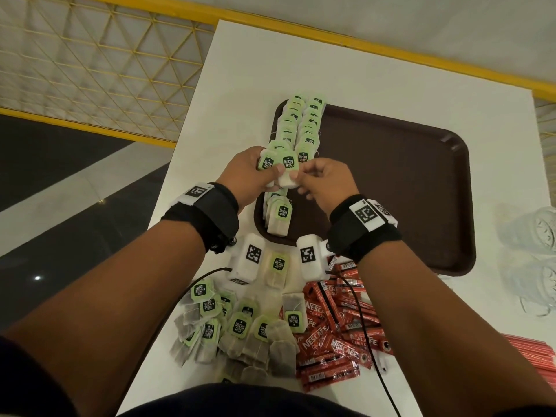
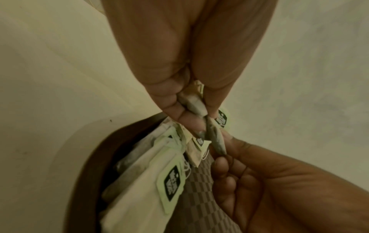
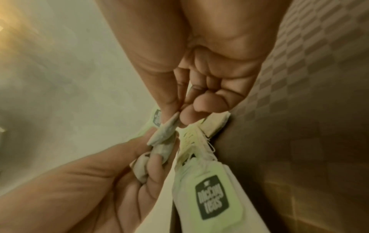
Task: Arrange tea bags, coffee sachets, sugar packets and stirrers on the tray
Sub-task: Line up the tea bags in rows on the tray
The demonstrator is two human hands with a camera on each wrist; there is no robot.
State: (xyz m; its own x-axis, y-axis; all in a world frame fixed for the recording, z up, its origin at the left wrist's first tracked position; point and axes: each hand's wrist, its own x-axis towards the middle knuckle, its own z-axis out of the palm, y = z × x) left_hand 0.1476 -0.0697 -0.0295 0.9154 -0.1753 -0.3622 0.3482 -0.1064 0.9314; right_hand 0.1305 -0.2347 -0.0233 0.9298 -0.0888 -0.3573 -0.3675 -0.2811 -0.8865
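Left hand [image 1: 245,173] grips a couple of tea bags [image 1: 269,164] over the tray [image 1: 421,188]'s left edge; right hand [image 1: 323,179] pinches one bag [image 1: 287,179] off them. Rows run away from the hands, next gap's directly below.

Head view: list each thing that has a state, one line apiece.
Left hand: grips a small bunch of green-tagged paper tea bags over the tray.
Right hand: fingers pinch one bag of that bunch.
Dark brown plastic tray: tea bags lined along its left side, the rest bare.
Loose heap of tea bags: on the white table, off the tray.
Red coffee sachets: piled on the table, off the tray.
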